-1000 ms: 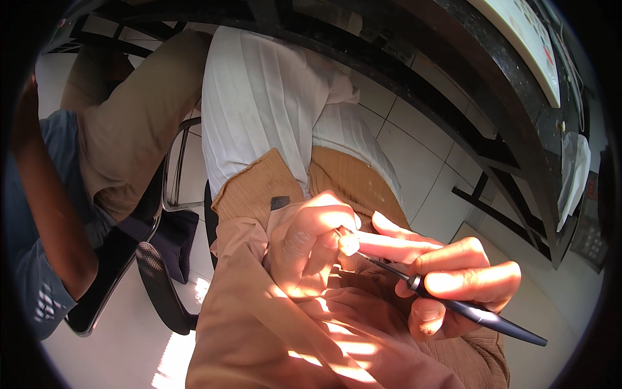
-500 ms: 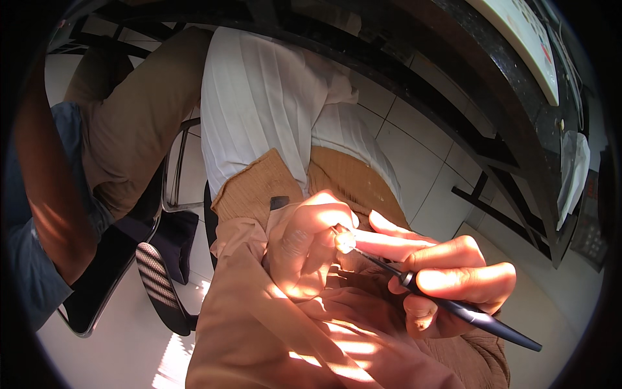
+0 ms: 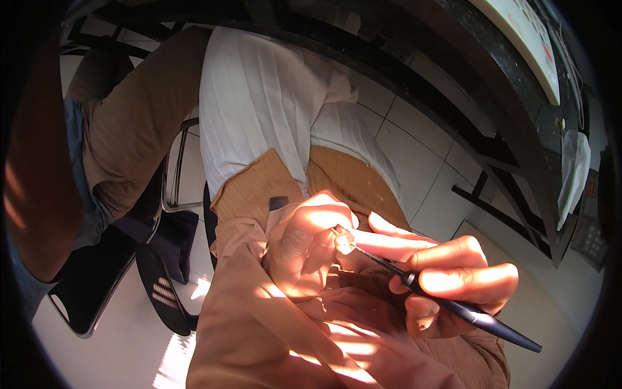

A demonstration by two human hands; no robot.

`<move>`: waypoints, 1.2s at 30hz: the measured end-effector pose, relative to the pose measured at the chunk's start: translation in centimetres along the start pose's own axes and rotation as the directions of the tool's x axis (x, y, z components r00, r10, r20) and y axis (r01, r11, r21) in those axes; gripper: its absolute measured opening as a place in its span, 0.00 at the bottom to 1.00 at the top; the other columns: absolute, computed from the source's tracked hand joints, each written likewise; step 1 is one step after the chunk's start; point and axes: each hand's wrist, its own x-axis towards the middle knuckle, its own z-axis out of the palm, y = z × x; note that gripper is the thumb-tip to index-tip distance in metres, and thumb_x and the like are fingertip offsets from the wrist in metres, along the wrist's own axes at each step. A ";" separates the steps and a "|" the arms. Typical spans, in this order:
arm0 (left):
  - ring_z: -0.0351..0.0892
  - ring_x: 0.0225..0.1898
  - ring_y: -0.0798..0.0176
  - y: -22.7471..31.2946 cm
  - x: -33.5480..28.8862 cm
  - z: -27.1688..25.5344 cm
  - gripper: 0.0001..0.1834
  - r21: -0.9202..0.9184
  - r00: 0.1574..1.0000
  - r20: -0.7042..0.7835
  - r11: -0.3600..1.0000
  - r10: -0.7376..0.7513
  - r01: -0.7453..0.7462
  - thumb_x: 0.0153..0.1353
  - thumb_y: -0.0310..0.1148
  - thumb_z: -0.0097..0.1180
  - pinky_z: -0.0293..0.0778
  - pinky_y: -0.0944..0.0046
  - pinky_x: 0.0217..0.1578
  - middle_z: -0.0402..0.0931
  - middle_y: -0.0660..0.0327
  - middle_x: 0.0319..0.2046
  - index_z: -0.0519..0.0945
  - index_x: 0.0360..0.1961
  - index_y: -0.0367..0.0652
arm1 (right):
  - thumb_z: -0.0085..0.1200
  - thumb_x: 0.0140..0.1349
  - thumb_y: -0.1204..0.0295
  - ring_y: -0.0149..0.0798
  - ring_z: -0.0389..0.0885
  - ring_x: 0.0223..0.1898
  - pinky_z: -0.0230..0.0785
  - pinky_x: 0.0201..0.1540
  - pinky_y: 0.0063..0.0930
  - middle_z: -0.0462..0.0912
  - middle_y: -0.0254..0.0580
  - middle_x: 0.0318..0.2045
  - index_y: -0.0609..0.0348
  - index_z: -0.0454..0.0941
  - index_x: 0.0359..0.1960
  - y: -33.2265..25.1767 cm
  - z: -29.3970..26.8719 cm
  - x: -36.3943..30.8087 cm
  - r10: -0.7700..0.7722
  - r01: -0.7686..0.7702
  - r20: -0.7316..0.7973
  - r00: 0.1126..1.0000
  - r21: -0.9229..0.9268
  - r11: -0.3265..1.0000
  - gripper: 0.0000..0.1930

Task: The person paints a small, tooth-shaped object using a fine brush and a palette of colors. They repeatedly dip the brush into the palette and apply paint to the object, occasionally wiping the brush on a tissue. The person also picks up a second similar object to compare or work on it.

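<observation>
The left hand (image 3: 299,241) pinches a small, pale, sunlit piece (image 3: 345,242); right of that grip, the right hand (image 3: 461,284) pinches a slim, dark, pen-shaped tool (image 3: 487,319), its thin shaft reaching the piece.

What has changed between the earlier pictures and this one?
The neighbour's arm has swung up and left, its elbow too, and fills more of the left edge. The sunlit patch on the armrest has shrunk. The tool's back end has shifted slightly left and down. Nothing was taken or let go: the right hand holds the tool, the left hand the small piece.
</observation>
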 end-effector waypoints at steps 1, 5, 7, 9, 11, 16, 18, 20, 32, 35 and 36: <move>0.65 0.22 0.67 0.0 0.0 -0.1 0.07 0.001 1.000 0.013 1.000 -0.006 0.006 0.62 0.22 0.40 0.63 0.70 0.23 0.70 0.53 0.28 0.68 0.39 0.33 | 0.52 0.57 0.77 0.55 0.81 0.32 0.68 0.45 0.62 0.69 0.52 0.26 0.67 0.60 0.37 0.2 0.0 -0.6 -0.017 0.016 -0.024 1.000 -0.008 1.000 0.13; 0.65 0.21 0.68 0.2 0.1 0.0 0.07 0.027 1.000 0.003 0.999 -0.021 0.021 0.62 0.24 0.40 0.63 0.70 0.22 0.70 0.54 0.27 0.68 0.39 0.33 | 0.52 0.57 0.77 0.55 0.81 0.32 0.68 0.45 0.62 0.69 0.52 0.27 0.67 0.59 0.37 0.2 -0.2 -0.6 -0.007 0.007 -0.028 1.000 -0.011 1.000 0.13; 0.64 0.21 0.68 0.3 0.3 0.1 0.07 0.022 1.000 -0.007 1.000 -0.022 0.022 0.62 0.24 0.40 0.63 0.70 0.22 0.70 0.54 0.27 0.68 0.39 0.33 | 0.52 0.57 0.77 0.56 0.81 0.33 0.67 0.45 0.62 0.69 0.52 0.27 0.67 0.59 0.37 -0.6 -0.1 0.6 0.036 -0.035 0.007 0.999 -0.016 0.999 0.13; 0.64 0.21 0.68 0.2 0.3 0.1 0.07 0.011 1.000 -0.001 1.000 -0.023 0.023 0.62 0.24 0.40 0.63 0.70 0.22 0.70 0.54 0.27 0.68 0.39 0.33 | 0.52 0.57 0.77 0.57 0.80 0.33 0.67 0.45 0.63 0.69 0.52 0.27 0.68 0.59 0.37 -1.0 0.1 1.1 0.066 -0.065 0.015 0.998 -0.019 0.998 0.13; 0.64 0.21 0.68 0.2 0.2 0.1 0.07 0.014 1.000 -0.003 1.000 -0.020 0.020 0.62 0.24 0.40 0.63 0.70 0.22 0.70 0.54 0.27 0.69 0.38 0.33 | 0.52 0.57 0.77 0.57 0.80 0.33 0.67 0.45 0.63 0.69 0.52 0.27 0.68 0.59 0.37 -1.0 0.6 1.1 0.070 -0.070 -0.022 0.997 -0.006 0.997 0.13; 0.66 0.22 0.68 0.5 0.3 0.1 0.07 0.040 0.998 -0.005 0.997 -0.062 0.062 0.62 0.23 0.39 0.64 0.70 0.23 0.70 0.54 0.27 0.69 0.38 0.33 | 0.51 0.58 0.75 0.59 0.80 0.33 0.67 0.45 0.62 0.68 0.51 0.27 0.67 0.58 0.37 -0.6 -0.5 1.5 0.050 -0.050 0.129 0.990 -0.005 0.999 0.14; 0.67 0.23 0.68 0.2 0.2 0.3 0.07 0.005 0.997 -0.025 0.997 -0.079 0.079 0.62 0.23 0.39 0.65 0.70 0.25 0.70 0.55 0.27 0.68 0.38 0.34 | 0.51 0.58 0.74 0.61 0.79 0.34 0.64 0.47 0.63 0.69 0.50 0.27 0.66 0.58 0.37 -0.6 -0.6 1.4 0.050 -0.051 0.132 0.990 0.007 0.999 0.14; 0.67 0.25 0.68 0.4 -0.1 0.7 0.07 0.024 0.981 -0.097 0.985 -0.170 0.173 0.62 0.22 0.38 0.66 0.70 0.29 0.70 0.56 0.28 0.68 0.39 0.34 | 0.51 0.58 0.75 0.62 0.78 0.36 0.57 0.50 0.64 0.70 0.49 0.26 0.64 0.58 0.37 -0.3 -0.8 1.3 0.065 -0.069 0.173 0.983 0.014 0.998 0.13; 0.68 0.31 0.71 3.5 2.0 0.6 0.09 -0.015 0.883 -0.131 0.892 -0.450 0.452 0.67 0.28 0.35 0.66 0.74 0.35 0.69 0.60 0.32 0.67 0.42 0.36 | 0.58 0.50 0.76 0.63 0.73 0.48 0.22 0.60 0.68 0.82 0.43 0.21 0.63 0.77 0.27 1.3 -0.6 -1.1 0.175 -0.164 0.160 0.972 -0.077 0.983 0.04; 0.69 0.31 0.70 3.6 2.1 0.6 0.09 -0.025 0.865 -0.152 0.877 -0.478 0.480 0.67 0.27 0.35 0.66 0.73 0.36 0.70 0.60 0.32 0.67 0.43 0.36 | 0.57 0.51 0.76 0.63 0.73 0.47 0.21 0.60 0.68 0.81 0.44 0.19 0.63 0.74 0.28 1.0 -0.4 -0.7 0.213 -0.187 0.201 0.956 -0.141 0.972 0.06; 0.69 0.31 0.70 3.6 2.2 0.6 0.09 -0.028 0.861 -0.158 0.874 -0.484 0.486 0.66 0.27 0.35 0.67 0.73 0.36 0.70 0.60 0.32 0.67 0.43 0.36 | 0.57 0.51 0.76 0.63 0.73 0.47 0.21 0.60 0.68 0.81 0.44 0.19 0.63 0.72 0.28 0.8 -0.3 -0.2 0.220 -0.186 0.213 0.952 -0.169 0.968 0.06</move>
